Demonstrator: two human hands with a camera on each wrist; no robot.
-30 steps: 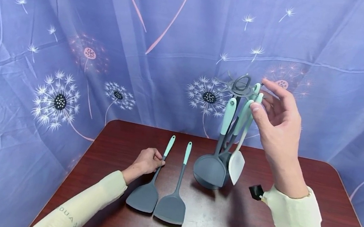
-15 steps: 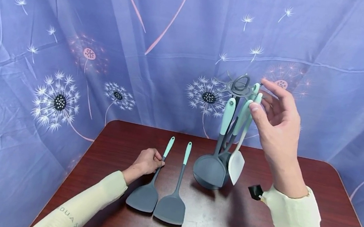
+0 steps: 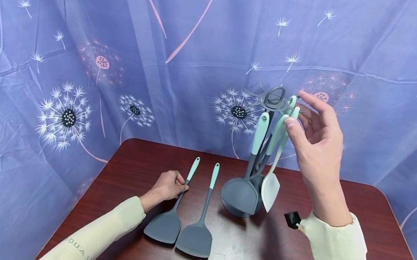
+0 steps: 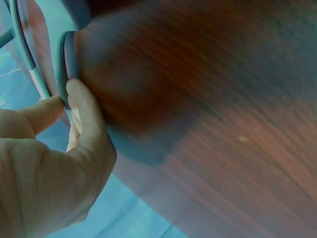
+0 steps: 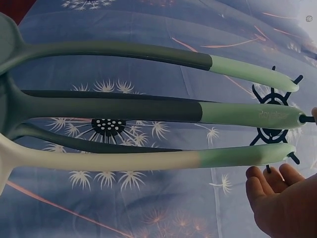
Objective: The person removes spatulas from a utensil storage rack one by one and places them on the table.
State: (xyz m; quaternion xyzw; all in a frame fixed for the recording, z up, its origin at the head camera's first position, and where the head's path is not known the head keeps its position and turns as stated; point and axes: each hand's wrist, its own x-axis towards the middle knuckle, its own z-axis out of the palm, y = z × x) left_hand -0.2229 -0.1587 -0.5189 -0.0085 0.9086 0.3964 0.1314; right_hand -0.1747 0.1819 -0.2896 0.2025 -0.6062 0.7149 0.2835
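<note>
Two dark grey spatulas with mint handle ends lie side by side on the table: a left spatula (image 3: 164,228) and a right spatula (image 3: 195,239). My left hand (image 3: 166,184) pinches the left spatula's shaft between thumb and fingers just below the mint part. A grey hooked utensil rack (image 3: 273,101) stands to the right. From it hang several mint-handled utensils, among them a dark broad-headed one (image 3: 237,194) and a pale turner (image 3: 270,192). At the rack's right side my right hand (image 3: 320,141) holds its hooks, thumb by one hook tip and curled fingers at another (image 5: 287,203).
The brown table (image 3: 247,256) has rounded back corners. A blue dandelion-print cloth (image 3: 181,100) hangs behind and beside it. A small black object (image 3: 292,219) shows beside the right sleeve cuff.
</note>
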